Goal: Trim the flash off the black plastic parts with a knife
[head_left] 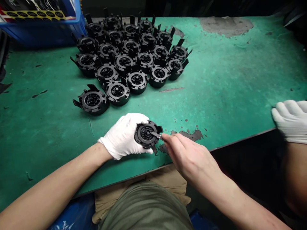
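Note:
My left hand (126,136), in a white glove, is wrapped round a round black plastic part (144,138) just above the green table near its front edge. The part's ribbed face is turned up, and short tabs stick out on its right side. Bare, my right hand (183,150) pinches a thin metal tool (157,135), whose tip rests at or just over the middle of the part. Whether the tip touches it I cannot tell.
Several similar black parts (137,80) stand grouped on the green table (227,80) beyond my hands. A blue bin (48,33) is at the back left. Another person's gloved hand (291,119) lies at the right edge.

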The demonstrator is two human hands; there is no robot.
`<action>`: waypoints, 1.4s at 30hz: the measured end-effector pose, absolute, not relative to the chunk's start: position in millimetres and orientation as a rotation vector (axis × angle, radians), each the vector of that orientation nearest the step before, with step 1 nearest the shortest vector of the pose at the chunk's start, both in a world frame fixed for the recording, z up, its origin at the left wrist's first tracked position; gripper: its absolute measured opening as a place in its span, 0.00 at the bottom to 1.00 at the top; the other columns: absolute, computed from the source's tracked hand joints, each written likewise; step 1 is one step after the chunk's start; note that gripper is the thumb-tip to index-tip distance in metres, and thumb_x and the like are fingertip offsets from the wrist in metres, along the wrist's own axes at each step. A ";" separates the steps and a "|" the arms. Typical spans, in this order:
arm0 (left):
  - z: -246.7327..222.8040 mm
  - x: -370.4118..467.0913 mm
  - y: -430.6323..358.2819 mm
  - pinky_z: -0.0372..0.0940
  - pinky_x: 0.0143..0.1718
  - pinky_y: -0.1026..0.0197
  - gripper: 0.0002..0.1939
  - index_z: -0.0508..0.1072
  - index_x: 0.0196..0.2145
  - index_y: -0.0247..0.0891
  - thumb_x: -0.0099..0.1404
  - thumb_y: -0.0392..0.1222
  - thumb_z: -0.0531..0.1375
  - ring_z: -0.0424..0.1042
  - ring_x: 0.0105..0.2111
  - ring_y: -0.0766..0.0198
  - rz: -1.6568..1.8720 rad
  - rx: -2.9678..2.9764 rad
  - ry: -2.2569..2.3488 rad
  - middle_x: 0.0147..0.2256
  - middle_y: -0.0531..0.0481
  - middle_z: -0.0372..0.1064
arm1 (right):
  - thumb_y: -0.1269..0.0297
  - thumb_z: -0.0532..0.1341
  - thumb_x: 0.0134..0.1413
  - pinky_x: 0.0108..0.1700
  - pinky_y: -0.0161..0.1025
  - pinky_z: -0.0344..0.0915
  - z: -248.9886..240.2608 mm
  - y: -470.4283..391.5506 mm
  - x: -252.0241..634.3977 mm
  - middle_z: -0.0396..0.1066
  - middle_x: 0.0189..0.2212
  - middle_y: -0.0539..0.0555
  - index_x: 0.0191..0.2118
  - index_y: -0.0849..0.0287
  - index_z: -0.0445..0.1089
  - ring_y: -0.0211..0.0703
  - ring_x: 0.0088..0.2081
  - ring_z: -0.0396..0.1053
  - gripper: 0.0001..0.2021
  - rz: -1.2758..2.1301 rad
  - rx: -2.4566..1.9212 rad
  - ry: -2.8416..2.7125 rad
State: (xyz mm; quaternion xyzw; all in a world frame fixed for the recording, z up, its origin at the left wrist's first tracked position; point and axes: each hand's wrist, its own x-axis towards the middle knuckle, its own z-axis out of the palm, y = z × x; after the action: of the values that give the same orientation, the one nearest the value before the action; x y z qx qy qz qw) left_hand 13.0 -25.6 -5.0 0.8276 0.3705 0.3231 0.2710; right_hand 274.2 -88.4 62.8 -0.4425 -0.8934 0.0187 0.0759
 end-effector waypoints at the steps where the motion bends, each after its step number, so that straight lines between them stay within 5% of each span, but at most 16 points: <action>1: -4.8 12.9 -25.6 0.73 0.56 0.42 0.51 0.68 0.58 0.39 0.47 0.70 0.79 0.78 0.53 0.43 0.872 2.230 0.996 0.53 0.37 0.76 | 0.72 0.57 0.77 0.34 0.41 0.60 62.5 -89.5 274.1 0.69 0.35 0.52 0.56 0.63 0.69 0.44 0.34 0.68 0.08 0.063 -1.329 -2.682; 9: -2.3 13.6 -25.4 0.73 0.55 0.44 0.50 0.69 0.56 0.39 0.46 0.71 0.79 0.78 0.51 0.45 0.911 2.227 0.996 0.51 0.38 0.76 | 0.72 0.59 0.76 0.37 0.41 0.66 58.3 -96.3 271.3 0.73 0.37 0.55 0.59 0.65 0.69 0.45 0.36 0.73 0.11 0.147 -1.314 -2.635; 16: 7.6 12.8 -25.7 0.71 0.37 0.49 0.43 0.68 0.33 0.42 0.39 0.80 0.75 0.72 0.37 0.53 0.894 2.205 1.203 0.36 0.47 0.70 | 0.68 0.59 0.77 0.41 0.39 0.69 63.9 -85.1 281.8 0.76 0.42 0.55 0.58 0.61 0.69 0.43 0.40 0.76 0.10 0.309 -1.310 -2.454; 19: 9.2 12.4 -27.9 0.72 0.40 0.48 0.43 0.66 0.29 0.42 0.36 0.79 0.77 0.73 0.40 0.51 0.905 2.211 1.176 0.37 0.46 0.70 | 0.67 0.58 0.78 0.41 0.38 0.69 63.4 -76.4 286.3 0.77 0.43 0.55 0.58 0.61 0.69 0.43 0.41 0.77 0.09 0.312 -1.285 -2.517; 24: 2.8 12.6 -29.2 0.73 0.59 0.39 0.51 0.71 0.52 0.40 0.39 0.71 0.81 0.74 0.59 0.39 1.032 2.215 0.992 0.59 0.32 0.70 | 0.67 0.57 0.78 0.36 0.38 0.66 59.6 -66.8 285.0 0.77 0.39 0.53 0.58 0.60 0.69 0.41 0.37 0.75 0.09 0.250 -1.233 -2.591; 27: -1.1 13.0 -28.4 0.72 0.61 0.39 0.57 0.65 0.64 0.42 0.43 0.64 0.83 0.76 0.60 0.38 0.928 2.234 0.934 0.60 0.33 0.72 | 0.68 0.56 0.79 0.35 0.37 0.65 60.1 -64.5 282.6 0.76 0.38 0.53 0.57 0.60 0.69 0.40 0.37 0.74 0.09 0.199 -1.209 -2.625; 42: 3.6 16.1 -26.5 0.73 0.59 0.39 0.47 0.72 0.61 0.42 0.49 0.61 0.81 0.79 0.56 0.40 0.806 2.168 1.012 0.56 0.37 0.78 | 0.76 0.58 0.72 0.30 0.44 0.56 72.7 -72.5 274.0 0.72 0.34 0.52 0.53 0.60 0.68 0.45 0.33 0.68 0.10 -0.101 -1.247 -2.795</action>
State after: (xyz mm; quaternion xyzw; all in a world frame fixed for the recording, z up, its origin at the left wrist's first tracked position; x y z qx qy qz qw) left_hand 16.1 -26.5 3.6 0.8182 0.3818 0.3044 0.3037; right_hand 274.0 -72.5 72.7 -0.4069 -0.9120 -0.0328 0.0398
